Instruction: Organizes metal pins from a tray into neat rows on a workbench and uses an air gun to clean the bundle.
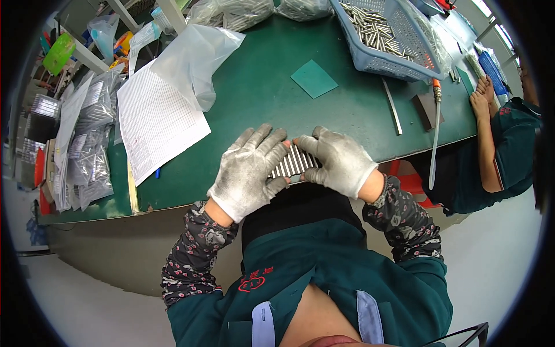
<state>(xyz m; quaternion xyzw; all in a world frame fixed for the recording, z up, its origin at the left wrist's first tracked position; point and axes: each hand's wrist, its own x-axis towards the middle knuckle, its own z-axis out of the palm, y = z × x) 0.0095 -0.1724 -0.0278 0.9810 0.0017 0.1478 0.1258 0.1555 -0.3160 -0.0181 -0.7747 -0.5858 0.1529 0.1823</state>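
Observation:
A row of shiny metal rods [293, 162] lies side by side at the near edge of the green table, between my two hands. My left hand [244, 168], in a grey-white glove with bare fingertips, grips the row's left end, its thumb on the near side. From the right, my right hand [341, 159], gloved the same way, closes on the other end with thumb and index finger. The rods' outer ends are partly hidden under the gloves. Beyond my hands lies a small green square sheet [314, 78].
A blue-grey plastic basket [386, 68] of loose metal pins stands at the back right. Nearby lie a flat metal bar [392, 107], a brown block [426, 112] and an orange-handled file [435, 133]. Printed paper [159, 124] and a clear bag [196, 61] lie left. A co-worker's hands [483, 98] rest far right.

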